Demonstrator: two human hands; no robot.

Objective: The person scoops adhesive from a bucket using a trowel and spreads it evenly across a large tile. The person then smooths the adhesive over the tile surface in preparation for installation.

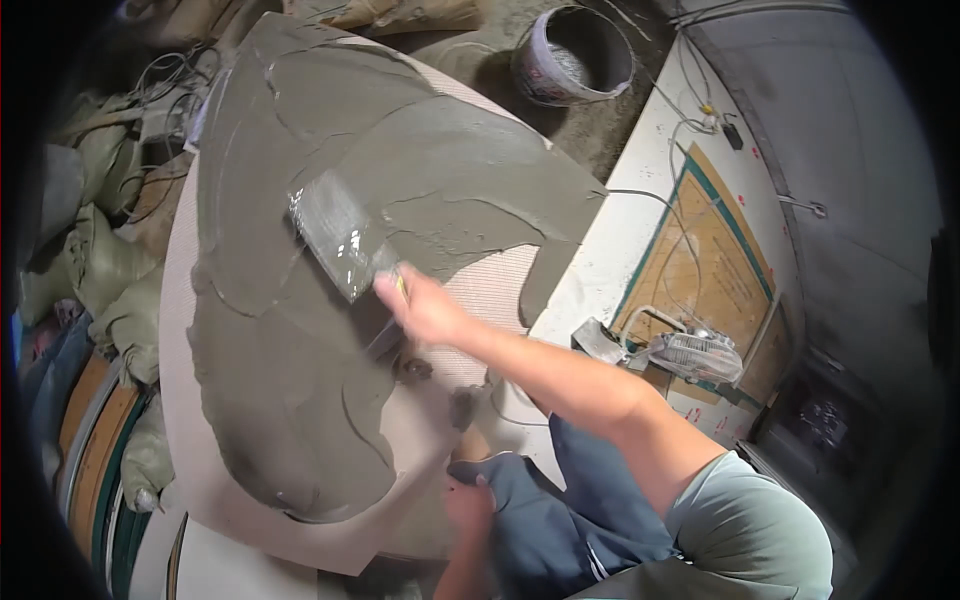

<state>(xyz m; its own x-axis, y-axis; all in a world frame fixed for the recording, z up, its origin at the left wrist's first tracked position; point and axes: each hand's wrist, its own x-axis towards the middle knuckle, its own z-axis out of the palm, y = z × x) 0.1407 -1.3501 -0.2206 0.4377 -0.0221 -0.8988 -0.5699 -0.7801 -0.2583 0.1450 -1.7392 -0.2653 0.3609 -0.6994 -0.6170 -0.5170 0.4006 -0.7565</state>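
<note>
The right hand [425, 308], fingers clenched on a trowel [340, 243], is spreading grey mortar [300, 350] across the tile [300, 530], needing bare patches toward 4 o'clock covered next; the left hand [470, 505] is gripping the tile's edge.

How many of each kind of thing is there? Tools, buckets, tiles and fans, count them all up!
Trowel, held in the right hand: 1
Bucket: 1
Big tile spread with grey mortar: 1
Small fan: 1
Total: 4
The left hand rests by the tile's near edge.
</note>
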